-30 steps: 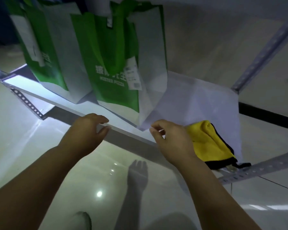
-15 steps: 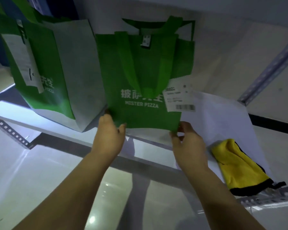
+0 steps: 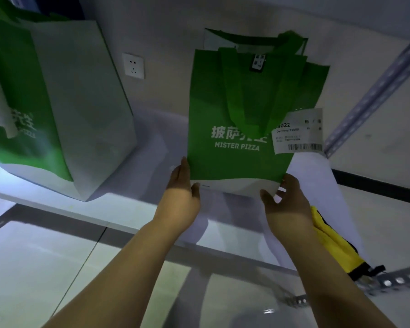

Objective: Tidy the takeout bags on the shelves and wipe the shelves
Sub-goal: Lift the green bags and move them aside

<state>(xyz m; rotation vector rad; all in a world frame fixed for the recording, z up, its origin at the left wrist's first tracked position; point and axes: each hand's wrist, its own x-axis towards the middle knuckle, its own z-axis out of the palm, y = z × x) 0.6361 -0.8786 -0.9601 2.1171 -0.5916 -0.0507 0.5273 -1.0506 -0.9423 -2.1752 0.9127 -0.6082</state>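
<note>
both left hand (image 3: 181, 195) and right hand (image 3: 287, 204) (palms inward) flank bag (image 3: 223, 166).

the mister pizza bag (image 3: 239, 162) stands upright on the shelf (image 3: 133, 204), near the shelf's front edge, with the wall behind it. to the left of this bag, and apart from it, a second bag (image 3: 85, 119) stands on the same shelf. the wall socket (image 3: 133, 65) sits behind and up-left of the bag, between the two bags. a receipt slip (image 3: 298, 132) hangs at the bag's right side. the left hand (image 3: 181, 197) touches the bag's lower left corner, and the right hand (image 3: 288, 204) touches its lower right corner. the cloth (image 3: 334, 247) lies on the shelf to the right of the bag and in front of it, just beside the right wrist. the slotted post (image 3: 374, 98) rises to the bag's right.
</note>
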